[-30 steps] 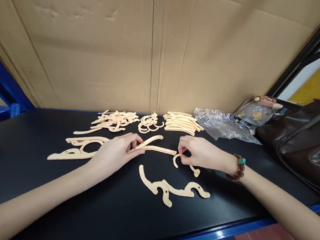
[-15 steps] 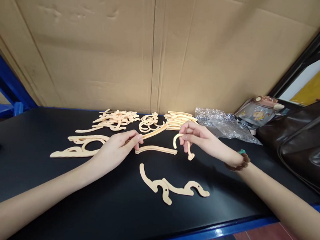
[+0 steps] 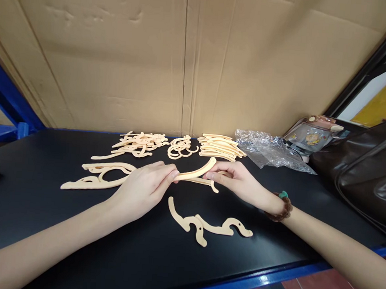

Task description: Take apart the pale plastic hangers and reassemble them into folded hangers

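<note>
My left hand [image 3: 149, 181] pinches one end of a cream plastic hanger arm [image 3: 197, 171], a curved, grooved strip that tilts up to the right. My right hand [image 3: 235, 180] is closed on a cream hanger hook [image 3: 214, 187], mostly hidden by the fingers, its curved end showing below them. The hook is close to the arm's raised end; whether they touch I cannot tell. Another curved arm [image 3: 199, 181] lies on the table behind and below the held one. Two wavy hanger pieces [image 3: 223, 229] lie in front of my hands.
Left of my left hand lie joined hanger parts [image 3: 91, 183]. At the back are piles of wavy pieces [image 3: 143, 142], hooks [image 3: 179, 148] and curved arms [image 3: 221, 146]. A clear plastic bag [image 3: 272, 150], a transparent container [image 3: 312, 135] and a dark leather bag [image 3: 366, 170] occupy the right side.
My left hand has turned the arm and moved slightly right. My right hand has shifted down beside the arm's end, turning the hook in its fingers.
</note>
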Tool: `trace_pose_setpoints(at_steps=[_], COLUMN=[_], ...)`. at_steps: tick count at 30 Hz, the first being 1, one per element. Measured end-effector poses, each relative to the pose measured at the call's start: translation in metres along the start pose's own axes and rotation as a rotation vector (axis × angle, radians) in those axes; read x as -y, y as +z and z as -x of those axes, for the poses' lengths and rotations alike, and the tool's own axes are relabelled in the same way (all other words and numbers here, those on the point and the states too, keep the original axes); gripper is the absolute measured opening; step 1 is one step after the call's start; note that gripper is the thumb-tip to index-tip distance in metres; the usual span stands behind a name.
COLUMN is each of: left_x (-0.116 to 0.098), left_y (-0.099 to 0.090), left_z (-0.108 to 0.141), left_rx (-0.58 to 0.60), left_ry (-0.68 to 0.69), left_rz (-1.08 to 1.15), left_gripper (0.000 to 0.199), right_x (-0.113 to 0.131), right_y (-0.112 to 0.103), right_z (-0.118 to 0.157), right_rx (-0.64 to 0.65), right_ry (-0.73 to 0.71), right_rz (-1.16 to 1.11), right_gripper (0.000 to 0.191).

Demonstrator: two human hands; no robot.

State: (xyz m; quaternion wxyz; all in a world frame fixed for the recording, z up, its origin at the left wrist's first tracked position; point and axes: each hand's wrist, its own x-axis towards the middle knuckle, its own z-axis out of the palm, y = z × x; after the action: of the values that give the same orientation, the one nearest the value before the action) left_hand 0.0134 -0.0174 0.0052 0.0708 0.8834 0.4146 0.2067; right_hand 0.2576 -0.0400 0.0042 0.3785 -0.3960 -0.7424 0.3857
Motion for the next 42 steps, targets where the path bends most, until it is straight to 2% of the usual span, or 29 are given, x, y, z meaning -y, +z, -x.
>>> trace_pose_setpoints(at_steps=[3,8,13,19,24,27,32,35,39,42], left_x=[-0.004,-0.007,-0.002,0.002,-0.011,-0.019,-0.020,-0.016,-0.009,-0.005], left_y=[0.002,0.001,-0.001,0.005,0.006,0.009,0.015,0.016,0.014,0.013], left_z=[0.000,-0.001,-0.002,0.003,0.008,0.009,0.009,0.010,0.009,0.007], left_rx=[0.035,0.025,0.016,-0.104,-0.142,-0.176,-0.133,-0.130,-0.119,-0.097], left_ry=[-0.009,-0.056,-0.024,0.211,0.500,0.580,0.576,0.518,0.415,0.355], left_rz=[-0.061,-0.120,-0.139,-0.363,-0.406,-0.472,-0.412,-0.314,-0.227,-0.226], left_gripper=[0.042,0.043,0.051,0.044,0.024,0.023,0.020,0.014,0.014,0.019], right_x=[0.004,0.002,-0.008,-0.004,0.004,0.004,0.003,0.002,-0.002,-0.005], right_y=[0.009,0.008,0.001,0.010,0.020,0.026,0.027,0.023,0.016,0.009], right_z=[0.003,0.002,-0.001,0.003,0.009,0.012,0.014,0.012,0.007,0.004], right_rx=[-0.032,-0.214,-0.159,-0.063,-0.020,0.022,0.060,0.043,-0.024,-0.108], right_ry=[0.030,0.093,0.072,0.116,0.113,0.103,0.055,0.023,0.007,-0.006], right_rz=[0.012,-0.006,0.007,-0.080,-0.146,-0.138,0.060,0.150,0.207,0.216], right_gripper=[0.029,0.027,0.027,0.032,0.032,0.031,0.026,0.027,0.013,0.014])
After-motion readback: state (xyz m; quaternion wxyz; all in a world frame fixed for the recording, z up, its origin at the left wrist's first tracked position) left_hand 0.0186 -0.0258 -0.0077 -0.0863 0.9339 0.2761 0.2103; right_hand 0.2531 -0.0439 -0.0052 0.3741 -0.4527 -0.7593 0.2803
